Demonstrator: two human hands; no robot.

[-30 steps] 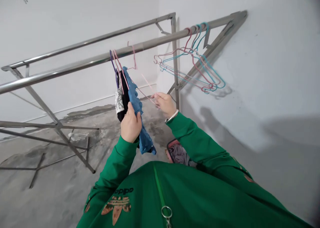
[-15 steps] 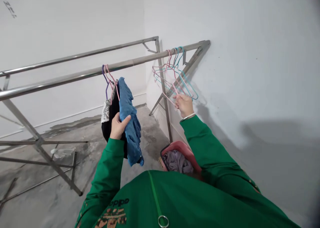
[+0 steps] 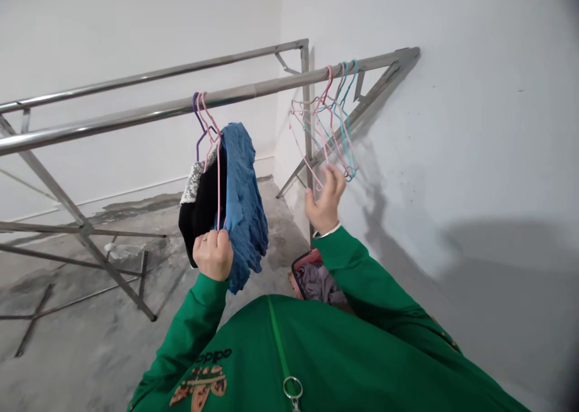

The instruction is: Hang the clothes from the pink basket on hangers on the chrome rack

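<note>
My left hand (image 3: 212, 254) is closed round the bottom of a pink hanger (image 3: 218, 177) and the blue garment (image 3: 243, 201) draped on it. Behind the blue one hangs a black garment with lace trim (image 3: 201, 204) on a purple hanger. Both hangers hook over the nearer steel rail (image 3: 136, 117). My right hand (image 3: 324, 202) is raised under a bunch of several empty pink and teal hangers (image 3: 330, 119) farther right on that rail, fingers pinching the lower bar of a pink one.
A second steel rail (image 3: 154, 74) runs behind the first, on crossed legs (image 3: 108, 267) over a stained concrete floor. A pink basket with grey laundry (image 3: 316, 279) stands by my feet. White walls close the corner on the right.
My right hand left the hanger with the blue garment and went right to the empty hangers. My left hand shifted from the cloth's side to gripping the hanger's bottom.
</note>
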